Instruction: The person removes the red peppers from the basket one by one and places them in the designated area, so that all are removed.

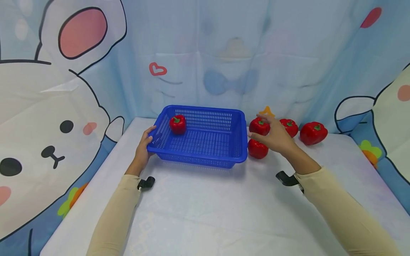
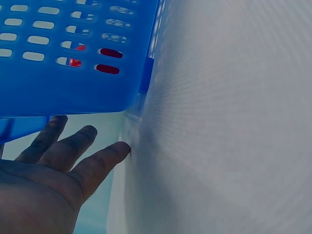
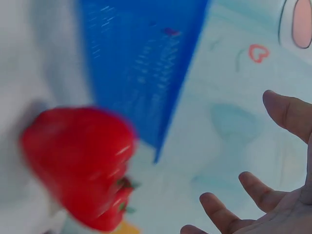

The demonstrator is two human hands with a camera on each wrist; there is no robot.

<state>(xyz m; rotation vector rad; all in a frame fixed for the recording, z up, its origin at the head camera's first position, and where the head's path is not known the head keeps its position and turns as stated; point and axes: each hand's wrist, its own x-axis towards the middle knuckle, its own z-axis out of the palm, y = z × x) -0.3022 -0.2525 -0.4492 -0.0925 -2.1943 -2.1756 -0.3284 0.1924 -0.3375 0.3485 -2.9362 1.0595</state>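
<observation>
A blue plastic basket (image 1: pixel 205 161) with slotted walls stands in the middle of the white table. One red bell pepper (image 1: pixel 178 128) lies inside it, near the back left corner. At the left rim my left hand (image 1: pixel 142 153) holds the basket; the left wrist view shows its fingers (image 2: pixel 100 163) under the rim. Fingers spread, my right hand (image 1: pixel 276 137) hovers over the peppers on the right. Closest to it are a pepper at the back (image 1: pixel 258 127) and another in front (image 1: pixel 257 149), both beside the basket's right side. The right palm shows nothing held.
Farther right sit two more red peppers, one partly behind the right hand (image 1: pixel 288 127) and a larger one (image 1: pixel 314 133). A blue cartoon-print curtain (image 1: pixel 198 32) hangs behind the table. White cloth (image 1: pixel 205 213) covers the tabletop.
</observation>
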